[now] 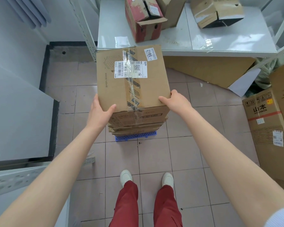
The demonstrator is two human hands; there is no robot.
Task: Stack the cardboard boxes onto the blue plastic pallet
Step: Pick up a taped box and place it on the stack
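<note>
A brown cardboard box (131, 77) with white shipping labels and clear tape sits on top of a stack of other cardboard boxes (136, 125). The stack rests on a blue plastic pallet (134, 137) on the tiled floor; only the pallet's near edge shows. My left hand (100, 110) grips the top box's near left corner, thumb on its top face. My right hand (174, 99) grips its near right corner the same way.
A white shelf (179, 40) behind the stack carries a red-printed box (143, 18) and other open boxes (218, 12). Flattened cardboard (208, 69) leans under it. Large boxes (269, 125) stand at the right. A grey unit (20, 112) is at the left. My feet stand just behind the pallet.
</note>
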